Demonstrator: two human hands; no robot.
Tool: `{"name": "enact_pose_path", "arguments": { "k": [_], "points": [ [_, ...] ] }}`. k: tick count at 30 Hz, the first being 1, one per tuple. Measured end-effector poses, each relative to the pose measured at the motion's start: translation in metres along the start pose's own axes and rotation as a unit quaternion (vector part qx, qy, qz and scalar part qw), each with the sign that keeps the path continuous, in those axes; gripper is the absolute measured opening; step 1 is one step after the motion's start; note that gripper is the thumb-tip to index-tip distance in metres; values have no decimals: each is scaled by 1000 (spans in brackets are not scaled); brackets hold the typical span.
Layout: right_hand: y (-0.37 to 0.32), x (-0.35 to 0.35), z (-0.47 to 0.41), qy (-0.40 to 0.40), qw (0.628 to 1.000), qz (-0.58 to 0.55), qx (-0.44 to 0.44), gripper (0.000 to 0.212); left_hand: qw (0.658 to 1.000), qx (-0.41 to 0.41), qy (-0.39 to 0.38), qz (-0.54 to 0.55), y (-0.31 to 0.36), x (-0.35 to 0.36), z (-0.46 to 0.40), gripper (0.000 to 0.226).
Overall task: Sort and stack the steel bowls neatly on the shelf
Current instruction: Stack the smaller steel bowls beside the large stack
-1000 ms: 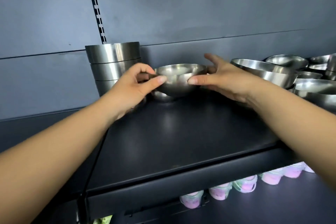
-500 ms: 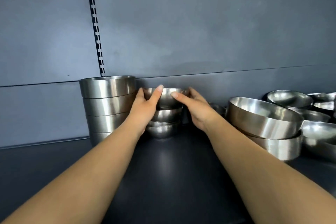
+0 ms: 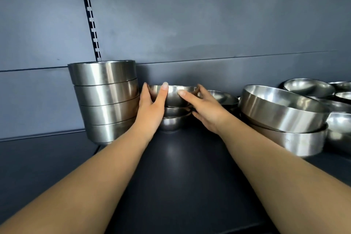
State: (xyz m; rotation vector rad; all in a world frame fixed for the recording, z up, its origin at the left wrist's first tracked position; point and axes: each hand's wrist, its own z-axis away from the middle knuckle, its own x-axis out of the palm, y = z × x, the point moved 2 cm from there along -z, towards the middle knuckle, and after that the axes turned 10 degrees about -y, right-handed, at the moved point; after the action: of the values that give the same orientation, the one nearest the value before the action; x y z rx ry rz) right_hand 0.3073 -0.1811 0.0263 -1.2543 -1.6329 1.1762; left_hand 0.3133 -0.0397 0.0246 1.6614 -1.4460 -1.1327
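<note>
At the centre of the frame, the left hand point(image 3: 152, 108) and the right hand point(image 3: 204, 109) cup a small steel bowl point(image 3: 173, 97) from either side. The left thumb lies up over its near wall with the fingers round the left edge; the right thumb presses its front while the other fingers curve behind and below. This bowl sits on top of a short stack of small bowls point(image 3: 171, 119), three in all, standing on the dark shelf point(image 3: 180, 176) against the grey back panel point(image 3: 209, 24).

Just left of the left hand stands a taller stack of four straight-walled bowls point(image 3: 106, 100), touching or nearly touching the hand; which of the two cannot be told. Above it a slotted upright strip point(image 3: 91, 15) runs up the panel toward the upper left.

Behind the right hand lies a shallow bowl point(image 3: 222, 97). To the right, two wide bowls point(image 3: 283, 116) rest one in the other, the upper one tilted. More bowls point(image 3: 322, 89) crowd the right edge.
</note>
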Motion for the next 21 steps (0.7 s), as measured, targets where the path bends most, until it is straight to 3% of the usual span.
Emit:
{"name": "enact_pose_path", "arguments": {
  "k": [2,8,11,15,21],
  "points": [
    [-5,3,5,11,1000,20,1,51,1000,5,-6,7,0,0,0,81],
    [-14,9,14,78,991,110,-21,58,996,-22,-64,54,-5,-6,0,90],
    [-12,3,12,105,981,159,-29,44,998,-12,-45,37,-9,-5,0,82],
    [-13,-2,12,97,981,162,-36,28,999,-1,-51,5,-10,-5,2,81],
    [-13,-5,14,92,984,136,-65,22,997,36,-69,-7,-12,-6,3,89]
  ]
}}
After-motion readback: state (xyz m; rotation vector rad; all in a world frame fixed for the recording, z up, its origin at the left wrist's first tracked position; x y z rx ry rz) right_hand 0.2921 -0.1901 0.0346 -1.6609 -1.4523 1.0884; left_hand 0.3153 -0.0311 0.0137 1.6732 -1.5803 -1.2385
